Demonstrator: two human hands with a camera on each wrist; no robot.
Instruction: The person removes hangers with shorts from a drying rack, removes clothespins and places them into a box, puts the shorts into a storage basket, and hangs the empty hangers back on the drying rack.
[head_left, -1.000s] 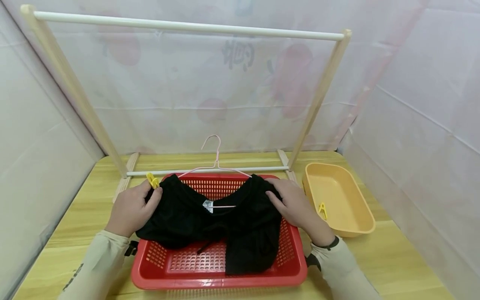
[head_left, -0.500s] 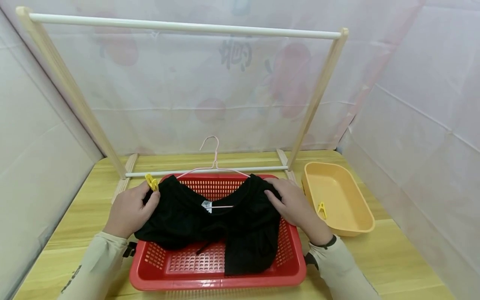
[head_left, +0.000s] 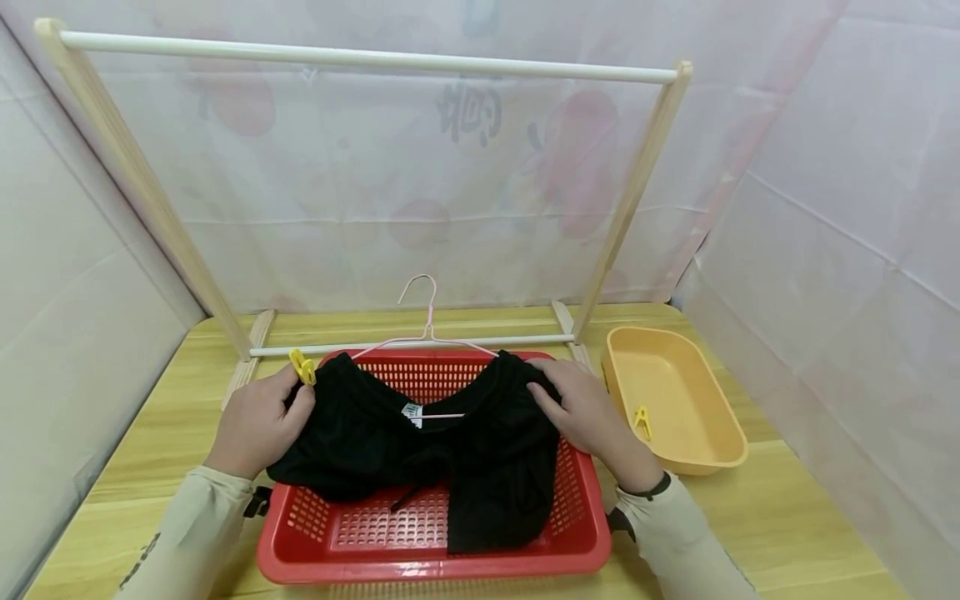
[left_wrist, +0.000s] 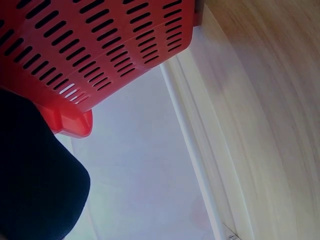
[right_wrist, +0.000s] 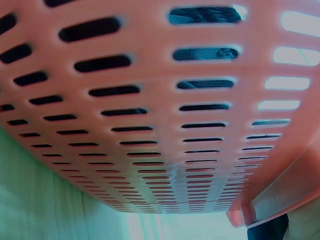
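Black shorts (head_left: 495, 467) with a white label and a dark drawstring lie spread over the red basket (head_left: 420, 571), waistband toward the back. A thin pink hanger (head_left: 430, 321) runs behind and through the waist opening, its hook up. At the left end of the waistband, my left hand (head_left: 255, 421) pinches a yellow clothespin (head_left: 302, 367) between thumb and fingers. My right hand (head_left: 588, 408) grips the right end of the waistband, thumb on the front, fingertips hidden behind the cloth. In the left wrist view, dark cloth (left_wrist: 40, 175) hangs beside the basket's slotted wall (left_wrist: 120, 35).
A wooden rack with a white top rail (head_left: 367, 58) stands behind the basket, its lower bar (head_left: 525, 340) close to the basket's back rim. To the right, a yellow tray (head_left: 697, 417) holds another yellow clothespin (head_left: 642, 422). White cloth walls surround the wooden table (head_left: 795, 517).
The whole scene shifts slightly in the head view. Both hands keep their places on the shorts, and the hanger stays in the waistband.
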